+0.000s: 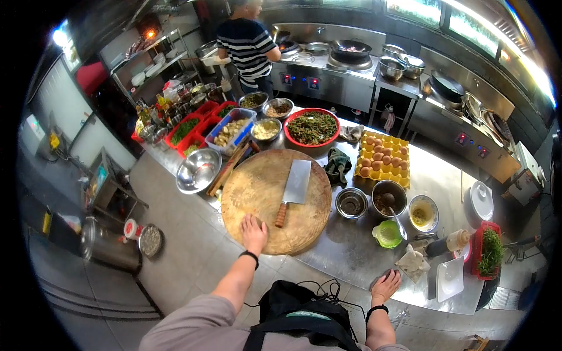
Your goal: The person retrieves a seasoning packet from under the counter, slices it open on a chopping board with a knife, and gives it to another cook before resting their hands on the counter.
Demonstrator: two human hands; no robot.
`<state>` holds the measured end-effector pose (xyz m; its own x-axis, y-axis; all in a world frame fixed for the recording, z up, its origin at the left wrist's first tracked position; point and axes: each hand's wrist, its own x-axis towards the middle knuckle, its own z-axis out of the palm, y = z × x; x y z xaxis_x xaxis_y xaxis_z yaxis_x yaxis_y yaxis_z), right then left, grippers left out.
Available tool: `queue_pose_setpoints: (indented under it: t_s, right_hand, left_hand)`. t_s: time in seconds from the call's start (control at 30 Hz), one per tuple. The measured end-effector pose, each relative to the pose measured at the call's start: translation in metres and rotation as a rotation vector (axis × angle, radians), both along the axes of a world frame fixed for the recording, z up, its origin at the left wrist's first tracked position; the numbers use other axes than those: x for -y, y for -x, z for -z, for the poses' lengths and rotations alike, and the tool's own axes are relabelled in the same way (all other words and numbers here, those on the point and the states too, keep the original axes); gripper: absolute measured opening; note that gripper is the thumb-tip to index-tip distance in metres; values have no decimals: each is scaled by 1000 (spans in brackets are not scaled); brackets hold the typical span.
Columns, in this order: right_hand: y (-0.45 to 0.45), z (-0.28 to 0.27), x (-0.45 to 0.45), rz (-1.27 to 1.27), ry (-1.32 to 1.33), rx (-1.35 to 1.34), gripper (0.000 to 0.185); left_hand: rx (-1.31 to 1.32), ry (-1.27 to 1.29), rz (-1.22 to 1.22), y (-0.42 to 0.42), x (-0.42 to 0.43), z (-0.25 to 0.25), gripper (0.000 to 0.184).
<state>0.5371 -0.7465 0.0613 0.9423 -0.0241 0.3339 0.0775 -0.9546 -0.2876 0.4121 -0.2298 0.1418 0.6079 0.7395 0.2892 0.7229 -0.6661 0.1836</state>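
Observation:
My left hand (254, 234) lies flat on the lower edge of a round wooden chopping board (252, 181), fingers stretched out and holding nothing. To its right on the board rests a cleaver (297, 182) with a wooden handle, which no hand touches. My right hand (386, 286) is at the front edge of the steel table (345, 251), fingers extended and nothing visible in it. A folded white cloth (413, 264) lies close beside that hand. Just above it stand a green bowl (386, 234) and a metal pot (389, 199) with a ladle (398, 222) in it.
Behind the board are a red basin of chopped greens (312, 127), a yellow egg tray (366, 169) and a dark cloth (338, 165). A steel bowl (198, 169) sits left. A white dish (449, 279) and red basket (487, 251) stand right. Another person (249, 47) faces the stoves.

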Motion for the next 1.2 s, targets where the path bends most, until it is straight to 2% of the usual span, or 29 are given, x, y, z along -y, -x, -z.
queue_pose_setpoints:
  t_s: [0.33,0.97,1.2]
  right_hand:
    - [-1,13,7,-27,-7,0,46]
    - [-1,-2,2,9,-26,-59,47]
    - [0,-6,1,4,-29,-52,46]
  left_hand:
    - [7,5,-10,-1,1,3,54]
    - [66,-53,51,0,-1,7,51]
    - [88,-66,57,2,-9,23,55]
